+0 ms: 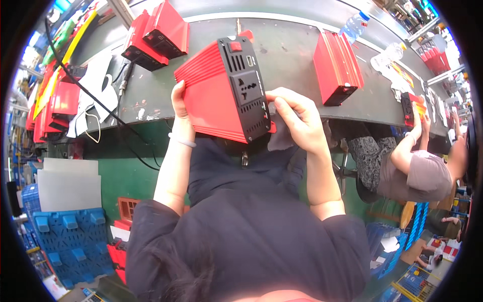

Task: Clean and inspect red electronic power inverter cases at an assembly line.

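A red power inverter (209, 98) with ribbed sides is held tilted in front of me, over the near edge of the bench. Its black end panel (249, 93) has a socket, a red switch and vent slots, and faces right. My left hand (182, 103) is closed on the inverter's left side, thumb on the red casing. At the panel's right edge, my right hand (298, 117) has its fingers curled and its fingertips pinched together; whatever is between them is hidden. Below that hand hangs a piece of grey cloth (282, 138), partly covered.
More red inverters (163, 30) stand at the back left, and another inverter (337, 68) sits to the right. Beyond it are clear plastic bottles (354, 26). A black cable (93, 98) crosses the left side. A co-worker (415, 171) sits at the right.
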Demonstrator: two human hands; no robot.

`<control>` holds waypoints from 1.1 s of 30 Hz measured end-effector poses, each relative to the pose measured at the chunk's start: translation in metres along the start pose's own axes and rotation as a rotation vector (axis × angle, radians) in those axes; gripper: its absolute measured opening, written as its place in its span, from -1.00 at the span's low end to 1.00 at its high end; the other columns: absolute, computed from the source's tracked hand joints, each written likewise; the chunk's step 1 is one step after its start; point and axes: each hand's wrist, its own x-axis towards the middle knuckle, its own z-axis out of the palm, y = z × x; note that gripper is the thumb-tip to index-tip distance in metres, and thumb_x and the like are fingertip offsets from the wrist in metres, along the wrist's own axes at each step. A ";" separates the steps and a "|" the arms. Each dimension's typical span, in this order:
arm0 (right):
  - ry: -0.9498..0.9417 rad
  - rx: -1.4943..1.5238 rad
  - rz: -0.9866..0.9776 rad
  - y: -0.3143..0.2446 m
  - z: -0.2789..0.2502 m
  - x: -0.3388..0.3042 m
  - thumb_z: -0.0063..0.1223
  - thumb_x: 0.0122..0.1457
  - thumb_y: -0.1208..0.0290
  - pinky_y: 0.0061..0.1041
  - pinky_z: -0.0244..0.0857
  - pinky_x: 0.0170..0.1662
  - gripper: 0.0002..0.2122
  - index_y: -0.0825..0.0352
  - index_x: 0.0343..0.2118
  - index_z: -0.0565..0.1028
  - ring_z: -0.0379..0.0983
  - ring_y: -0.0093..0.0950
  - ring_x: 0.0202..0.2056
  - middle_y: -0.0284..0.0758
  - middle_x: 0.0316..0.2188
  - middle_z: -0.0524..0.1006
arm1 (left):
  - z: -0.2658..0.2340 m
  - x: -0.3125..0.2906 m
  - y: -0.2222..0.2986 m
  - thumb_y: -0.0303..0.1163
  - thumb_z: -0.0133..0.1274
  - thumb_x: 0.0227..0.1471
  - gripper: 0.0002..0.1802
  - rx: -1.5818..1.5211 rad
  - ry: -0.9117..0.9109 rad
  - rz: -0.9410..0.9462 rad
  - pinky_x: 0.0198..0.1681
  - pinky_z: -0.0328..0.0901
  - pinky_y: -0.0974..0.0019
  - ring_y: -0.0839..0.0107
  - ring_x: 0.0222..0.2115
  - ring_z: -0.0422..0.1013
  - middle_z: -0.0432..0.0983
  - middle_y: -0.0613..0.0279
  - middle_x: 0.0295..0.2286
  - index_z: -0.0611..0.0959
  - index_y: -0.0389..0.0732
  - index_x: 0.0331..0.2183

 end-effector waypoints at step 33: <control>0.066 -0.594 -0.093 -0.025 -0.013 0.066 0.39 -0.17 0.23 -0.42 0.22 0.08 -0.31 0.44 0.03 0.32 0.35 -0.33 -0.04 -0.18 -0.12 0.37 | 0.054 -0.010 0.006 -0.31 0.26 -0.12 -0.08 0.791 0.036 0.160 0.26 -0.08 0.16 0.19 0.20 0.07 0.20 0.03 0.13 0.15 -0.28 0.20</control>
